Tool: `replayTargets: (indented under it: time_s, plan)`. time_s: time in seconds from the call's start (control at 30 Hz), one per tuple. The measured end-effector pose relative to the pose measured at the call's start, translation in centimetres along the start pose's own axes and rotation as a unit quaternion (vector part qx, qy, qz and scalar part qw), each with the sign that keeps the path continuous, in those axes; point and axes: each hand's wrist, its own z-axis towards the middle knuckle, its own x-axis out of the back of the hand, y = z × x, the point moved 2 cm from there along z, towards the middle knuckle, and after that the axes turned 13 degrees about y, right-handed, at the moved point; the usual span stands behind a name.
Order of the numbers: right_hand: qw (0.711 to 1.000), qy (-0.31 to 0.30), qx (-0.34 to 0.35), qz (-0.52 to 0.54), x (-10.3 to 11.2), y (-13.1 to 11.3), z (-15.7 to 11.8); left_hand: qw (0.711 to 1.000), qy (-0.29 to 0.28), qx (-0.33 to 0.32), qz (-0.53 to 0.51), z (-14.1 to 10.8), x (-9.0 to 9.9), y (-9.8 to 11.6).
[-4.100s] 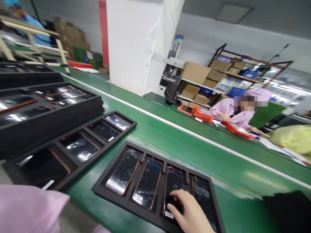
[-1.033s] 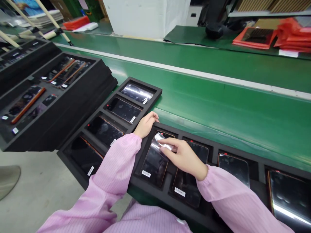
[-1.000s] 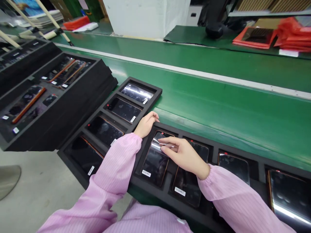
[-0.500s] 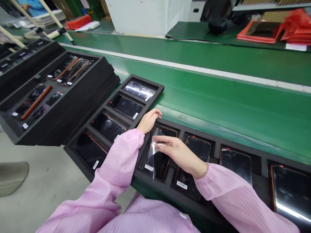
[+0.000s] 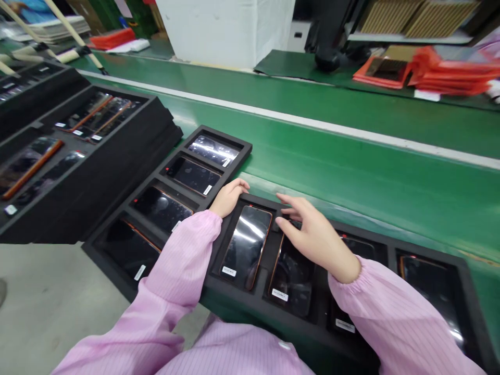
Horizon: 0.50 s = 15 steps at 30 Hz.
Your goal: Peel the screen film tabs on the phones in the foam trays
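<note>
My left hand [image 5: 229, 198] is curled over the far left corner of a black foam tray [image 5: 246, 306], its fingers bent around the rim. Spread apart and holding nothing, the fingers of my right hand [image 5: 314, 237] hover above the upper end of a phone [image 5: 292, 273] in the second recess. Left of it, a phone [image 5: 247, 245] lies flat in the first recess, with a white label at its lower end and bright reflections on its screen. Whether clear film covers that screen I cannot tell. My right forearm partly hides another phone [image 5: 353, 245]; the last phone [image 5: 429, 284] sits at the right end.
A second foam tray [image 5: 156, 176] with several phones adjoins on the left. Beyond it stand stacked foam trays [image 5: 117, 156]. A green belt [image 5: 312, 146] runs behind, with a white box [image 5: 211, 36] and red packets [image 5: 449, 73] on the far side.
My right hand has let go of the clear film it was pinching over the first phone, opened, and moved right. No raised film shows now. The view has shifted right; my left hand stays at the corner.
</note>
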Motion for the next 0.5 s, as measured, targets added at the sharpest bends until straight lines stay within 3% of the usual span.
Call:
replayTargets:
  time_s: [0.07, 0.2, 0.27, 0.4, 0.5]
  plan:
    - [0.995, 0.020, 0.028, -0.094, 2.7, 0.5, -0.1, 1.000, 0.003, 0.005, -0.005, 0.0, 0.0, -0.1]
    - [0.971, -0.040, 0.059, -0.227, 5.3, 2.6, -1.7, 1.000, 0.005, 0.016, -0.009, -0.1, -0.1, -0.1]
    - [0.951, -0.045, 0.096, -0.291, 5.1, 3.7, -2.8, 1.000, 0.006, 0.021, -0.010, -0.1, -0.1, -0.1]
    - [0.902, 0.001, 0.153, -0.403, 3.5, 4.7, -4.3, 0.999, 0.004, 0.028, -0.017, -0.2, -0.1, -0.1]
    - [0.894, 0.015, 0.167, -0.416, 2.8, 4.4, -4.5, 0.999, -0.001, 0.034, -0.027, -0.2, -0.1, -0.1]
